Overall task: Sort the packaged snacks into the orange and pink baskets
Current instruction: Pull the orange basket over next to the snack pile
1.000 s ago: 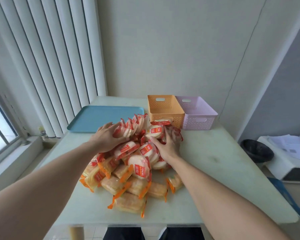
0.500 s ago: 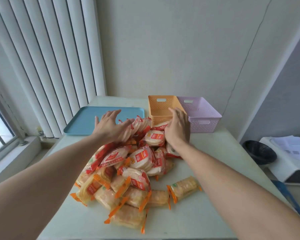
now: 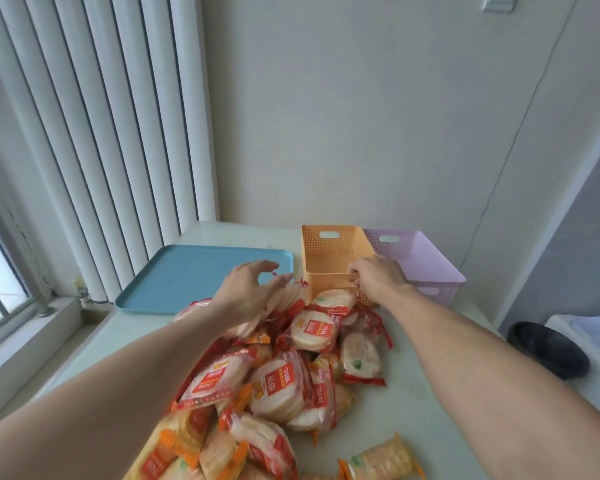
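Here the right hand (image 3: 378, 277) grips the orange basket's (image 3: 329, 254) near rim.

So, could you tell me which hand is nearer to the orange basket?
Right. The right hand grips the orange basket at its near rim; the left hand is beside it, over the snack pile.

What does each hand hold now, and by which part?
The right hand grips the orange basket by its near rim. The left hand holds nothing, open over the snack pile.
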Demonstrator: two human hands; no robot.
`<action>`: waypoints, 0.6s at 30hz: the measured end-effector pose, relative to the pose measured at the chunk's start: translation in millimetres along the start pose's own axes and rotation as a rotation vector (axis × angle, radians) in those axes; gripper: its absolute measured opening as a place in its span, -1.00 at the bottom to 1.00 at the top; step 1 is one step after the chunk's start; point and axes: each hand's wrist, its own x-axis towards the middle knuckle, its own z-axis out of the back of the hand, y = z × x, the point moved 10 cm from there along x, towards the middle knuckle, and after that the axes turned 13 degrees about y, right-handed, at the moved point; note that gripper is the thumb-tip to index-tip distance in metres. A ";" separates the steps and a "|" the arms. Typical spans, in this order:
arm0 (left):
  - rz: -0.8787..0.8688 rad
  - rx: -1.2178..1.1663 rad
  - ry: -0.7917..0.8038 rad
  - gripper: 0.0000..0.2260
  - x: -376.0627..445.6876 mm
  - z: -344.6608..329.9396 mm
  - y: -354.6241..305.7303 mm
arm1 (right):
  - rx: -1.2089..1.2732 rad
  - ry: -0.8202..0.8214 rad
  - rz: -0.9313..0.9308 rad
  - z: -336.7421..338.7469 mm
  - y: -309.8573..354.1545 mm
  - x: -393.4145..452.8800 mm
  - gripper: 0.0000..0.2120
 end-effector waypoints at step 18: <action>0.108 -0.513 -0.083 -0.72 -23.7 -13.7 -128.8 | 0.047 -0.519 0.394 128.6 -10.3 -176.8 -0.49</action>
